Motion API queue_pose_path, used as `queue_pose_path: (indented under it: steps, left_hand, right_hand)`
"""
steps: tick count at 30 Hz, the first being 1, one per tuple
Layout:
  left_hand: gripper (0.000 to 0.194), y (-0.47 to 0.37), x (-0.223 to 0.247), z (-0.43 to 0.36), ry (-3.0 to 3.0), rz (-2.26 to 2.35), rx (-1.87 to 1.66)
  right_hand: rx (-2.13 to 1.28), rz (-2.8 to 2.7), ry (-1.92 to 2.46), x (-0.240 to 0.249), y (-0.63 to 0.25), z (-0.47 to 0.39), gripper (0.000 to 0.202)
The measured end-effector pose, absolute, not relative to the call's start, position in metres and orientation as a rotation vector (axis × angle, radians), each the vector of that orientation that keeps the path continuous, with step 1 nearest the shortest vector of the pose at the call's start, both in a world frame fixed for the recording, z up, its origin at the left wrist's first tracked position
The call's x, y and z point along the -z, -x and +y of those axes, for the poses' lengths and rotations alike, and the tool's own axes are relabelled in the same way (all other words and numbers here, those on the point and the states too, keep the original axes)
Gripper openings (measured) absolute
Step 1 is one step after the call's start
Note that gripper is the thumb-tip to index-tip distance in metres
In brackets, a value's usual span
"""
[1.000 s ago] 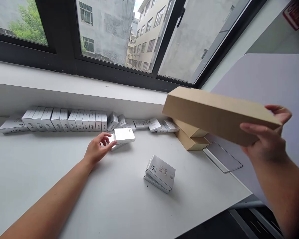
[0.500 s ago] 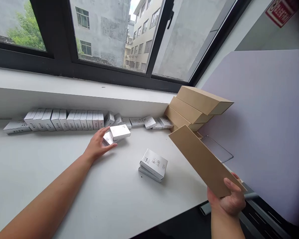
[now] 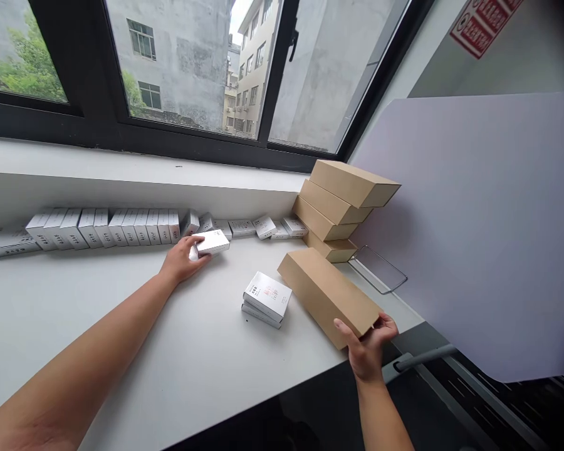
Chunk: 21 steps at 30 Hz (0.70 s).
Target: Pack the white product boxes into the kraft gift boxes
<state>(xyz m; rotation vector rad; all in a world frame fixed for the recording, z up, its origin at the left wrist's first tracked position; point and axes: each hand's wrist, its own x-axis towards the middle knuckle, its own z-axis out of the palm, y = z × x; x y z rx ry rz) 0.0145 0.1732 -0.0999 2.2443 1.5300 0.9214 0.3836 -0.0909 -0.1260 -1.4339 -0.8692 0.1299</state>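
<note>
My left hand (image 3: 184, 258) has its thumb and fingers on a small white box (image 3: 212, 242), which lies over another white box mostly hidden by the hand. My right hand (image 3: 367, 346) grips the near end of a long brown cardboard box (image 3: 331, 294), its thumb on one side and fingers on the other. The brown box slants across the right part of the white table (image 3: 202, 363). Between the hands, two white boxes (image 3: 267, 295) lie stacked, slightly askew.
A row of upright white boxes (image 3: 106, 228) stands along the wall, with more lying to its right. Several brown boxes (image 3: 341, 191) are stacked in the back corner. A metal wire frame (image 3: 380, 269) stands beside them, near a pale partition (image 3: 474, 219).
The right hand has brought the brown box leftward and turned it, so its broad top now shows. The left fingers have closed on the upper white box. The camera view has shifted right.
</note>
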Motion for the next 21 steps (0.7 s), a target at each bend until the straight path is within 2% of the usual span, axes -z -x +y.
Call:
queue_pose_path:
  steps: [4,9,13,21]
  left_hand:
    - [0.059,-0.008,0.099,0.159,-2.175,1.551,-0.925]
    - [0.060,0.034,0.091,0.131,-2.054,1.423,-0.835]
    - [0.061,0.089,0.072,0.118,-1.937,1.416,-0.602]
    - [0.066,0.177,0.040,0.092,-1.893,1.737,-0.232]
  right_hand:
    - [-0.080,-0.983,1.696,0.129,-0.381,-0.087,0.099]
    - [0.070,-1.070,1.851,0.127,-0.385,-0.084,0.095]
    - [-0.107,-1.128,1.905,0.115,-0.392,-0.072,0.094]
    - [-0.510,-1.454,1.950,0.080,-0.398,-0.006,0.099]
